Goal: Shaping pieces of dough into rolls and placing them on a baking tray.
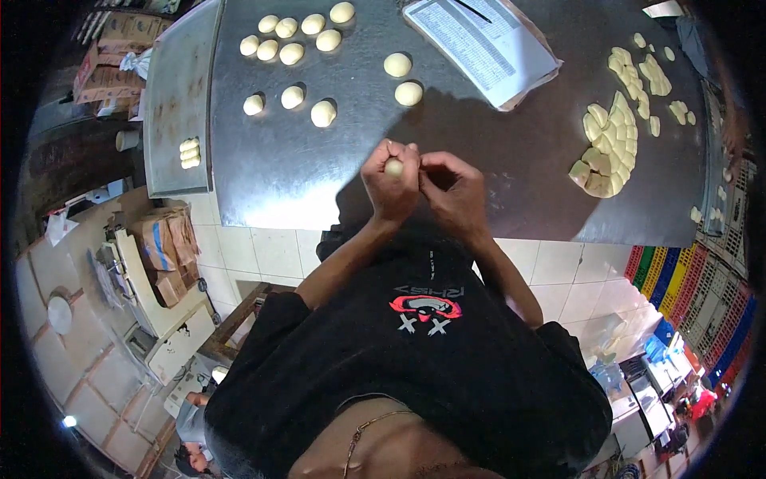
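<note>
Dough ball (393,167) sits in the left hand (389,185), fingers curled round it, above the surface (279,172); the right hand (456,191) bends its fingers alongside, whether gripping anything unclear. Beyond lie rounded pieces (323,113) and papers (487,56); cut dough (618,144) spreads rightward, a metal tray (174,96) leftward.

- Bare tabletop (538,180) lets a hand pass between the right hand (460,191) and the cut dough (618,140).
- Two dough balls (408,93) stand ahead of the left hand (391,185).
- Papers (483,52) block the way beyond.
</note>
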